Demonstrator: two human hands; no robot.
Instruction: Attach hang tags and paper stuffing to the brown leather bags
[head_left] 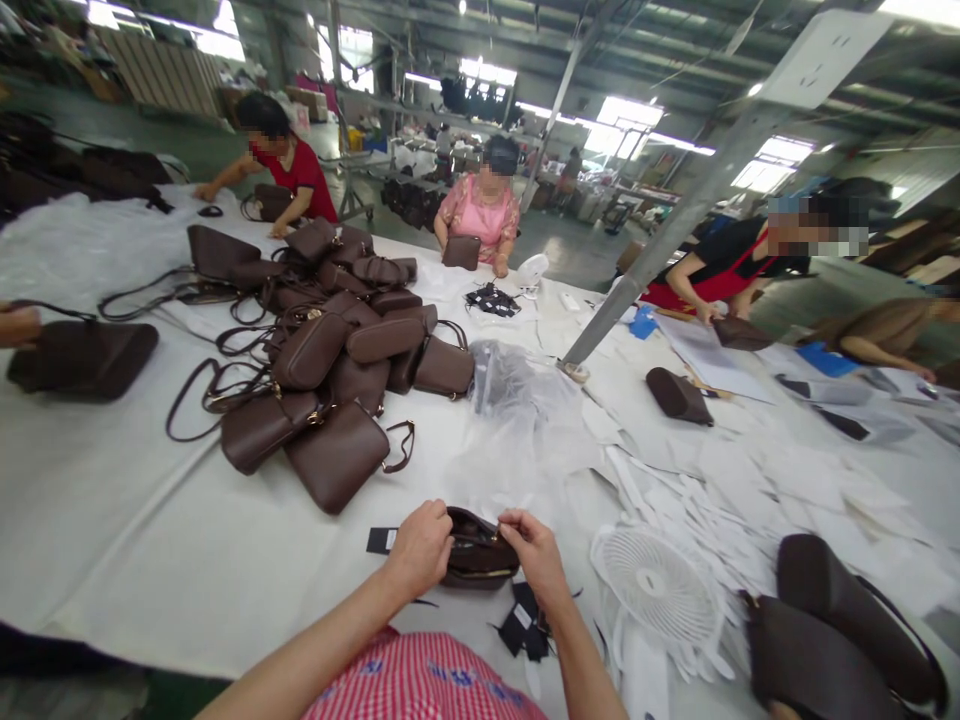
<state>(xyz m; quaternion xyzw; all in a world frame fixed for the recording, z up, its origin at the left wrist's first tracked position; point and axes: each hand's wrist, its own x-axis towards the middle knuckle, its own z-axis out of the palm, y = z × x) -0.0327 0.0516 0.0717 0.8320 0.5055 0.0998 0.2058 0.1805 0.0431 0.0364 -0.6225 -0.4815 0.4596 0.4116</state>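
Note:
A small dark brown handbag rests in front of me on the white table, its mouth parted so that the dim inside shows. My left hand is closed on the bag's left rim. At the right end of the opening my right hand pinches the rim near a small metallic fitting; whether it holds a zipper pull I cannot tell. A black tag with a white label lies beside my left hand. More black tags lie below my right wrist.
A large pile of brown handbags fills the table's middle left. Clear plastic bags lie right of it. A white fan and brown bags stand to my right. A slanted metal post rises beyond. Several co-workers surround the table.

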